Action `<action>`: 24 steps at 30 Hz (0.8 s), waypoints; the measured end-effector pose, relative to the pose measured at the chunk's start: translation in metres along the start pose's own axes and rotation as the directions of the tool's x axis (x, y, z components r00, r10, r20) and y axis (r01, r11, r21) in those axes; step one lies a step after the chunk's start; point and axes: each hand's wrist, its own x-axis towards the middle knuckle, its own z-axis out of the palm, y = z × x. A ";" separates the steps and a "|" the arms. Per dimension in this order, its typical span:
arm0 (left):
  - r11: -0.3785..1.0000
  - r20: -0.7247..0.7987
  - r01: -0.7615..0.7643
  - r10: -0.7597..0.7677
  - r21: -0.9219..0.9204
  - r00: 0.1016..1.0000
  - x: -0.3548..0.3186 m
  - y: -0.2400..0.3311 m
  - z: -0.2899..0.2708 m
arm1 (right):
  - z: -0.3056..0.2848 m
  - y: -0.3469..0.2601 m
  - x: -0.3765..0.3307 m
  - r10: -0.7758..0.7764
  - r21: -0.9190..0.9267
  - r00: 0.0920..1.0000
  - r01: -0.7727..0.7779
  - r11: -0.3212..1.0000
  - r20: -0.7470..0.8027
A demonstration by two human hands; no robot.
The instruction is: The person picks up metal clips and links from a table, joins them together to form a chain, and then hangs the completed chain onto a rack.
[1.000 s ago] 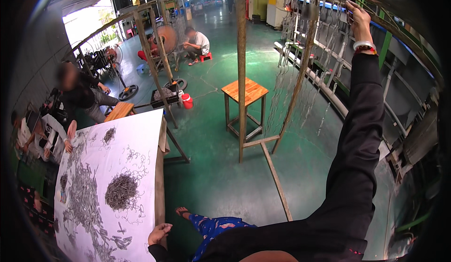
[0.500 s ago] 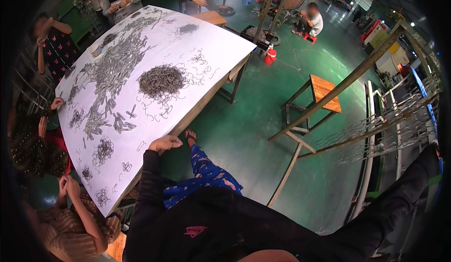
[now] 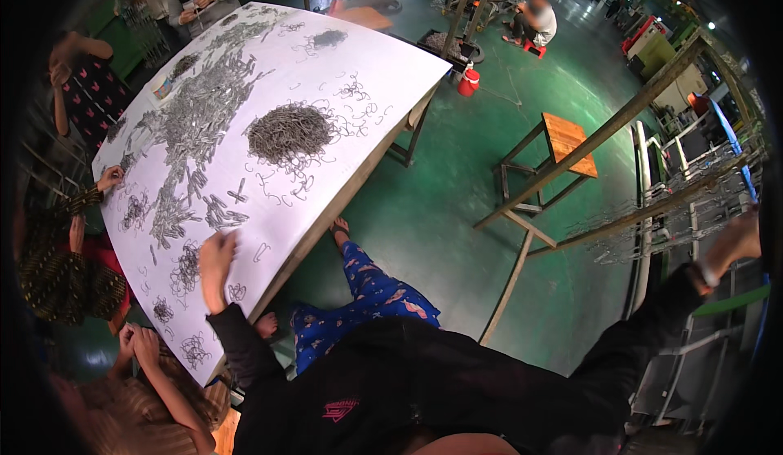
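Since prev frame, left hand [image 3: 216,258] slid up onto white table [image 3: 391,72], fingers spread flat by 1 loose wire hook [image 3: 262,251], long axis lower-left to upper-right. Right hand [image 3: 734,241] at right edge by hook rack [image 3: 652,227], grip can't tell; 1 round hook pile [image 3: 289,131] at frame centre-left.

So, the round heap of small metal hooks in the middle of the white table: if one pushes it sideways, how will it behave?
The heap of hooks would probably drag as a tangled clump, since the bent wires look interlocked. Loose hooks around it suggest some will shed and trail behind. The white table looks smooth, so sliding seems likelier than rolling.
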 end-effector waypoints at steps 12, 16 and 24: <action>0.787 -0.373 0.401 -0.235 0.470 0.898 0.025 -0.196 -0.010 | 0.144 -0.216 -0.403 -0.072 0.275 0.302 -0.714 0.644 0.951; 0.841 -0.401 0.360 -0.191 0.405 0.896 0.024 -0.164 -0.017 | 0.179 -0.272 -0.563 -0.454 0.374 0.108 -0.745 0.553 0.885; 0.985 -0.609 0.053 0.058 0.162 0.791 0.040 -0.163 -0.068 | 0.155 -0.364 -0.739 -0.619 0.437 -0.374 -0.466 0.769 0.691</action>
